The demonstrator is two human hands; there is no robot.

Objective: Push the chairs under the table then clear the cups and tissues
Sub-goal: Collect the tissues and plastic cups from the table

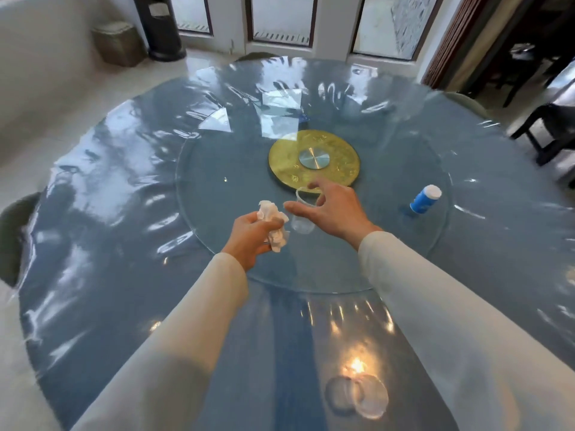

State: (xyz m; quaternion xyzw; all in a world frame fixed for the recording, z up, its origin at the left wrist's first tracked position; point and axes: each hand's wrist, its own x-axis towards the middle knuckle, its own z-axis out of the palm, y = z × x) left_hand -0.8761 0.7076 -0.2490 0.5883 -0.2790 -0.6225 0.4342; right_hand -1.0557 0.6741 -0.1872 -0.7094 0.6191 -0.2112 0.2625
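- The left hand, low in the middle of the frame, is clenched around a crumpled white tissue, held just above the glass turntable.
- The right hand is spread open, fingers and thumb reaching round a clear plastic cup; I cannot tell whether it touches the cup.
- The cup stands upright on the turntable, just below the gold disc at its centre and just right of the tissue.
- A blue bottle with a white cap stands on the turntable at the right, well apart from both hands.
- The round table wears a blue cloth under shiny clear plastic.
- Chair backs show at the table's edge: left, top and upper right.
- A small bin and a tall black bin stand on the floor at the upper left.
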